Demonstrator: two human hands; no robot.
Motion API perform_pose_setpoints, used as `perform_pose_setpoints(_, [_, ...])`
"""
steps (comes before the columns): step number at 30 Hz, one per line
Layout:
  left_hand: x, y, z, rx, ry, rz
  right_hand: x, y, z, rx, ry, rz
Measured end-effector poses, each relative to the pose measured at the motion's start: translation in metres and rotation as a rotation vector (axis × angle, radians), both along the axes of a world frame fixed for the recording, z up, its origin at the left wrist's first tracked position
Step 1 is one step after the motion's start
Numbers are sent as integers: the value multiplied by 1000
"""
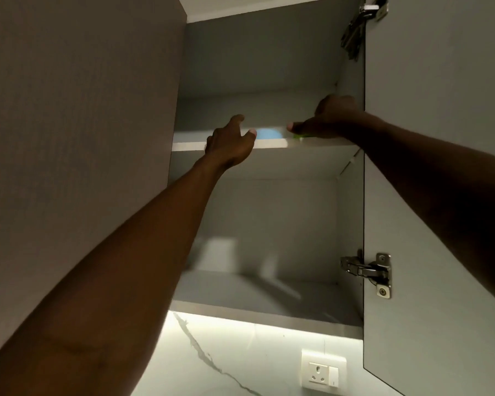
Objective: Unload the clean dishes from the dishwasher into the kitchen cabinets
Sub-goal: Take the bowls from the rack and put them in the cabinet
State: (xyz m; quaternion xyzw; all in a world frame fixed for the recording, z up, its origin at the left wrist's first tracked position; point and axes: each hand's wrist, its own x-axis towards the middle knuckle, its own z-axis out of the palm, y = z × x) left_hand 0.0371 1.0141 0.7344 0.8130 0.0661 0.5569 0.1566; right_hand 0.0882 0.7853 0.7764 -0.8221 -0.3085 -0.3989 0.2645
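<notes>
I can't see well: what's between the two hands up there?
In the head view, a blurred blue thing on the upper shelf, between left hand and right hand.

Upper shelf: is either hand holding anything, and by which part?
The left hand holds nothing, open beside a blue item. The right hand covers a green item; whether it has a grip cannot be told.

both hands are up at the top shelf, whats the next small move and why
Probably push the bright green item a little deeper with the right hand, which lies over it. It sits close behind the front edge of the grey upper shelf, beside a round light blue item. The left hand is open, holding nothing.
</notes>
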Motion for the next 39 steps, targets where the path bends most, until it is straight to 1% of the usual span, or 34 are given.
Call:
perform_pose_setpoints(4, [-28,-6,-26,112,8,42,-13,-8,-17,81,-117,95])
perform_pose_setpoints(7, [-56,-10,-42,73,63,56,-25,-11,-45,173,-216,179])
perform_pose_setpoints(10, [-88,-22,-64,43,83,84,-44,-9,-85,150,-258,255])
perform_pose_setpoints(12, [-110,-36,-83,46,120,90,-64,-8,-115,108,-228,301])
perform_pose_setpoints(15, [-144,-63,-120,19,198,115,-95,-12,-156,115,-184,372])
perform_pose_setpoints(20, [-205,-115,-191,-21,348,261,-138,-39,-217,87,-82,515])
perform_pose_setpoints(23, [-245,-145,-224,-42,436,321,-155,-59,-255,37,-43,558])
perform_pose_setpoints(27, [-294,-168,-249,-56,538,405,-179,-84,-306,-14,77,582])
perform_pose_setpoints(30, [-319,-188,-269,-110,546,411,-200,-111,-338,-57,156,606])
perform_pose_setpoints(33, [-333,-211,-297,-84,592,400,-219,-140,-363,-118,179,587])
perform_pose_setpoints(39, [-346,-268,-352,-87,684,280,-248,-204,-405,-157,270,535])
